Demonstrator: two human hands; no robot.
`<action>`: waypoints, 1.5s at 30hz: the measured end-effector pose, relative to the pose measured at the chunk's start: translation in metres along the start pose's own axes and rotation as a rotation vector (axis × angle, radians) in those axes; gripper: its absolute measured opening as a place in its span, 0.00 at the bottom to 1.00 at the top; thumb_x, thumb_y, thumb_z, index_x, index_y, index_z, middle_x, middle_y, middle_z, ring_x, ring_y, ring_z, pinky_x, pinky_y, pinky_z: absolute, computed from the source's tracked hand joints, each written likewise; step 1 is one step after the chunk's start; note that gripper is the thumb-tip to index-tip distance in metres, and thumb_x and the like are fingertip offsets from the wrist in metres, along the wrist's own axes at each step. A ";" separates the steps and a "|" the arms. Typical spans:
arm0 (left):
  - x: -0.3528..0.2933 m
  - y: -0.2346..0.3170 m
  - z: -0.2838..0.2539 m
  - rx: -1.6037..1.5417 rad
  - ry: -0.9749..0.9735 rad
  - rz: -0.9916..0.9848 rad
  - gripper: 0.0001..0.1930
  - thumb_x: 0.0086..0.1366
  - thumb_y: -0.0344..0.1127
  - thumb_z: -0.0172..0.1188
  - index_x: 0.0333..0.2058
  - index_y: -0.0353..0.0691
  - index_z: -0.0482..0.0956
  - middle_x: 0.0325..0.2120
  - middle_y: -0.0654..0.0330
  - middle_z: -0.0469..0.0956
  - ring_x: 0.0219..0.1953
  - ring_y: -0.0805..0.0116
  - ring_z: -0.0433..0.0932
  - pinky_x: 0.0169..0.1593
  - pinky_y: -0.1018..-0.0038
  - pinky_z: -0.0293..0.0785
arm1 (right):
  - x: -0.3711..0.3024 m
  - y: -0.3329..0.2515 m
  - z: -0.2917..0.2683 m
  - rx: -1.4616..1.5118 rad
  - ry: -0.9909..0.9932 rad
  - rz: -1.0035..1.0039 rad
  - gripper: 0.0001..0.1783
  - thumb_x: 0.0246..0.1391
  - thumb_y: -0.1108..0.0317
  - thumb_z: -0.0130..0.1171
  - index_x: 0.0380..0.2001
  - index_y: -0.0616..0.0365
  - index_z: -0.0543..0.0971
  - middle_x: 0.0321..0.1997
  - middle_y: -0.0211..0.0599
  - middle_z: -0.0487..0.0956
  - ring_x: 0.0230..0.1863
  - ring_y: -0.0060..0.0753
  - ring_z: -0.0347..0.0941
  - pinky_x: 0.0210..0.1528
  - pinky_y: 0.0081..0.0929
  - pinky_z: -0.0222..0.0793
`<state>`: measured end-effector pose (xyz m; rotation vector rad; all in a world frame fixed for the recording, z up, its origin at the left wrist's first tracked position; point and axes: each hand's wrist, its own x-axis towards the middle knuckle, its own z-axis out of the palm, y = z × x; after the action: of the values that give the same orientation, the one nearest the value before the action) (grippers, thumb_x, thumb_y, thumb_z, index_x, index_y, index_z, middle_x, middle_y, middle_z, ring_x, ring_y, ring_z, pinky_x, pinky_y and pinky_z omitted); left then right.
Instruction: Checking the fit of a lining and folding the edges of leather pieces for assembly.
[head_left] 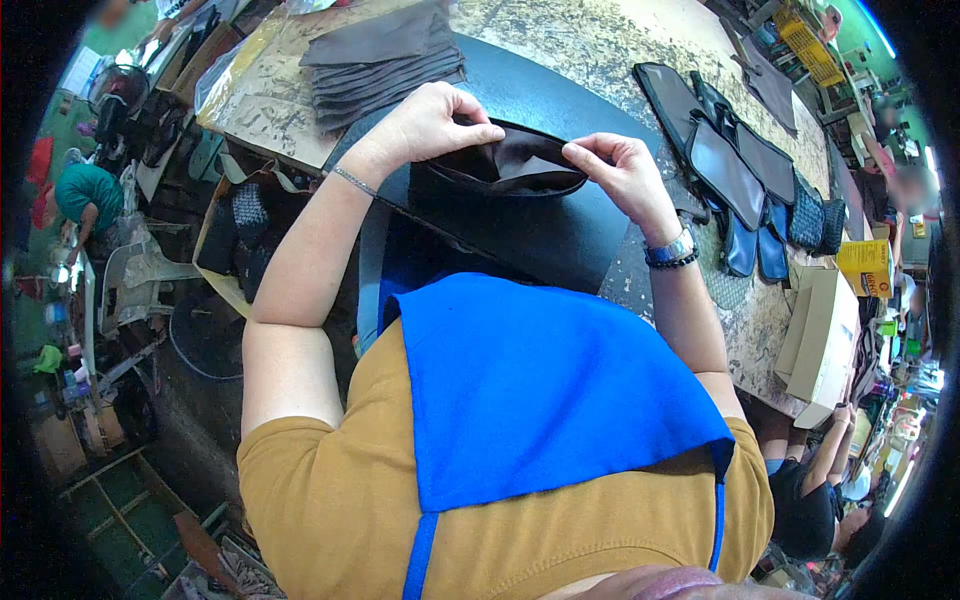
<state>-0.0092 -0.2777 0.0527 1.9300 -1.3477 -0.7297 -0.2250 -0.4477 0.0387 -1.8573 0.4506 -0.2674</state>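
Observation:
Between my two hands is a black pouch with its mouth spread wide, showing a dark brown lining [545,160] inside. My left hand [440,125] pinches the far left part of the rim between thumb and fingers. At the right end of the rim, the thumb and fingers of my right hand [620,175] grip the edge. The pouch lies over a smooth black sheet [590,240] on the worktable. Its underside is hidden from this view.
A stack of dark brown pieces [380,65] lies beyond my left hand. Several black bags [725,170] overlap on the worktable [570,25] at the right, near a pale cardboard box [815,335] and a yellow box [865,265]. Other people [805,510] are at both sides.

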 end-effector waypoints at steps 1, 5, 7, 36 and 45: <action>0.001 -0.005 0.000 -0.022 0.006 0.051 0.13 0.58 0.40 0.68 0.26 0.34 0.82 0.24 0.66 0.79 0.29 0.79 0.73 0.36 0.79 0.70 | 0.000 0.000 -0.002 -0.007 -0.016 -0.011 0.15 0.56 0.60 0.63 0.34 0.64 0.83 0.27 0.26 0.81 0.29 0.12 0.69 0.32 0.16 0.66; -0.001 -0.006 0.002 -0.059 0.054 0.228 0.11 0.57 0.39 0.68 0.28 0.35 0.84 0.23 0.67 0.80 0.28 0.81 0.74 0.36 0.80 0.71 | 0.003 -0.001 -0.006 -0.056 -0.048 -0.004 0.15 0.56 0.61 0.62 0.33 0.65 0.84 0.25 0.25 0.80 0.27 0.13 0.69 0.31 0.16 0.67; -0.001 -0.003 0.000 -0.078 0.014 0.126 0.11 0.57 0.39 0.68 0.28 0.35 0.85 0.24 0.68 0.81 0.28 0.81 0.74 0.36 0.81 0.71 | 0.003 0.000 -0.007 -0.079 -0.051 -0.010 0.15 0.56 0.61 0.62 0.33 0.65 0.83 0.25 0.25 0.80 0.27 0.13 0.69 0.30 0.17 0.67; -0.006 0.000 0.000 -0.215 -0.028 -0.022 0.09 0.55 0.36 0.71 0.30 0.36 0.86 0.28 0.64 0.83 0.31 0.81 0.77 0.41 0.80 0.73 | 0.005 -0.020 -0.012 -0.311 -0.229 -0.010 0.13 0.59 0.62 0.60 0.33 0.64 0.80 0.26 0.24 0.78 0.30 0.13 0.70 0.33 0.18 0.68; -0.005 0.004 0.002 -0.203 -0.002 -0.060 0.10 0.54 0.37 0.72 0.29 0.37 0.85 0.24 0.66 0.81 0.28 0.83 0.75 0.35 0.82 0.72 | 0.014 -0.017 -0.006 -0.277 -0.178 -0.082 0.14 0.54 0.60 0.62 0.32 0.63 0.82 0.24 0.34 0.81 0.27 0.19 0.73 0.31 0.22 0.70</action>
<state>-0.0146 -0.2746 0.0551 1.8148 -1.1729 -0.8630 -0.2120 -0.4536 0.0565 -2.1516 0.3001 -0.0952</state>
